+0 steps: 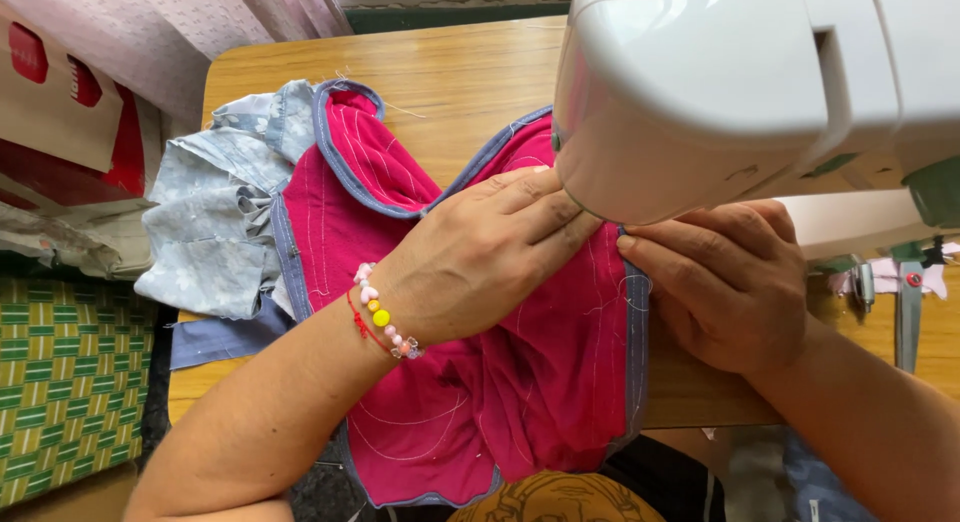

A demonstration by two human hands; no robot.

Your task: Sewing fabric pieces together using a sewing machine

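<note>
Both of my hands are lying on the pink fabric (520,382), which is spreading across the wooden table (450,72) and hanging over the near edge toward my lap. My left hand (480,257) is pressing flat on the cloth, fingers stretched out and loosely together, their tips reaching under the head of the white sewing machine (720,92). My right hand (725,282) is resting palm down beside it, fingers extended along the blue-grey binding (637,332) that is edging the piece; neither hand is pinching or clutching anything. I am judging that I am feeding the bound edge under the needle, though the machine's head is hiding the needle and foot. The next move is calling, I think, for both palms to be keeping the cloth smooth and the edge straight, with fingertips kept off the needle's path.

Left of the pink piece, a pale flowered blue fabric (215,222) is bunching in folds, touching it. A beaded bracelet (385,317) and a red thread are circling my left wrist. Scissors (908,312) are lying at the right, past the machine. Beyond the table's left side, a green checked cloth (70,382) is covering something low, and a curtain is hanging behind.
</note>
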